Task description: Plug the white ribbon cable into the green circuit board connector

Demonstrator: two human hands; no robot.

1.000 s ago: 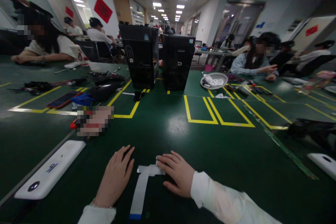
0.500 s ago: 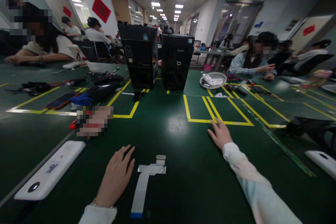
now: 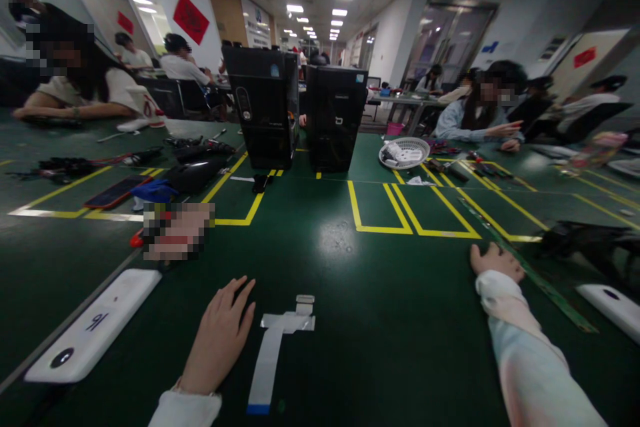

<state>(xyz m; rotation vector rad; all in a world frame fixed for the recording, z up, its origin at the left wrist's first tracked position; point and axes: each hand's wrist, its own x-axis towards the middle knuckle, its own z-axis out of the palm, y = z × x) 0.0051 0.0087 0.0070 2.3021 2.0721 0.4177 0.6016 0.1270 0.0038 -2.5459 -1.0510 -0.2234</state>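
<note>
My left hand (image 3: 220,333) lies on the green tabletop with its fingers stretched out, open and holding nothing. Just to its right is a flat white ribbon cable (image 3: 266,368) with a blue end and a connector (image 3: 305,303) at its far end. Strips of clear tape cross the cable near that connector. My right hand (image 3: 497,261) is farther off at the right, palm down, thumb apart from the other fingers, with nothing seen in it. Its fingertips are close to a long thin green strip (image 3: 543,290); whether they touch it I cannot tell.
Two black computer towers (image 3: 267,107) stand at the back. Left of my left hand lies a white oblong device (image 3: 95,327), another white device (image 3: 613,307) at far right. A white basket (image 3: 404,153) sits beyond yellow tape outlines (image 3: 445,233). Co-workers sit around the table.
My right hand has moved right and slightly nearer, from the yellow tape outline to beside the green strip. My left hand and the ribbon cable stay where they were.
</note>
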